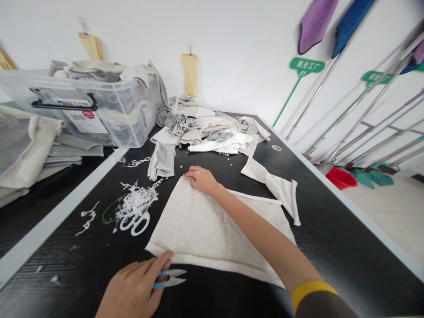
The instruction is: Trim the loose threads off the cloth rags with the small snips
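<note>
A beige knit fabric piece point(198, 221) with rolled hems lies spread on the black table. My right hand point(201, 179) reaches across it, fingers closed on its far left corner. At the near left, my left hand point(135, 282) is closed around thread snips point(170, 277) with blue handles, blades pointing right. Its fingertips touch the fabric's near hem. Left of the fabric, scissors point(135, 223) with pale blue handles lie partly under a heap of white thread scraps point(139, 201). A narrow cream fabric piece point(274, 185) lies beyond on the right.
A clear plastic bin point(115, 119) full of fabric stands at the back left, near stacked cloths point(29, 150). A pile of grey and white fabric point(208, 128) lies at the back. A folded grey piece point(162, 160) sits nearer. Mops and a red basin point(341, 178) are right.
</note>
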The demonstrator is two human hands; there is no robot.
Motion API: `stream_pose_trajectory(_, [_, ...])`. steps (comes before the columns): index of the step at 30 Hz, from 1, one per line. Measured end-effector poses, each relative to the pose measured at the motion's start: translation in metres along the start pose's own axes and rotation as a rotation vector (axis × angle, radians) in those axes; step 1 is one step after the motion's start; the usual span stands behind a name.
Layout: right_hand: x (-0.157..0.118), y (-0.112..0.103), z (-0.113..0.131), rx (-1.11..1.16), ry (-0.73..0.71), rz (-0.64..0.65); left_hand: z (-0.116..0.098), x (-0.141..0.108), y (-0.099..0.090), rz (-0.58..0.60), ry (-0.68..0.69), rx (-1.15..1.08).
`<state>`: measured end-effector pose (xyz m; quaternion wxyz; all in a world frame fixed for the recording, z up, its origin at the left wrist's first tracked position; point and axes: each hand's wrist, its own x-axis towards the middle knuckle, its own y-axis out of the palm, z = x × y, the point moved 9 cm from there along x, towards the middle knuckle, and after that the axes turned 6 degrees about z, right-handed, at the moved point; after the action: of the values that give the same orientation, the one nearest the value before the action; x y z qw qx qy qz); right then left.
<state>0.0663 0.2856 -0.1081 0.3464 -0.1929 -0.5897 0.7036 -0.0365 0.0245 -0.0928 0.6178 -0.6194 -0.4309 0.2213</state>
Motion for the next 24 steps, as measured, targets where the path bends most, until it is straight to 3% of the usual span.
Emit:
stream_pose_trajectory(5, [-0.002,0.000,0.002,0.003,0.007,-0.022,0.022,0.018,0.002,0.214,-0.196,0.150])
stream_pose_trajectory(8, [-0.003,-0.001,0.002,0.004,0.019,-0.028,0.025,0.024,-0.004,0.295,-0.141,0.110])
stream_pose_trajectory(13, [-0.003,-0.001,0.001,0.012,0.035,-0.029,0.029,-0.002,0.000,0.303,-0.054,-0.039])
stream_pose_trajectory(17, [-0.002,0.001,0.000,0.028,0.041,-0.028,0.031,-0.026,0.003,0.199,-0.068,-0.053])
stream_pose_trajectory(24, [-0.002,-0.001,0.002,0.032,0.036,-0.035,0.029,-0.019,0.000,0.153,-0.152,0.023])
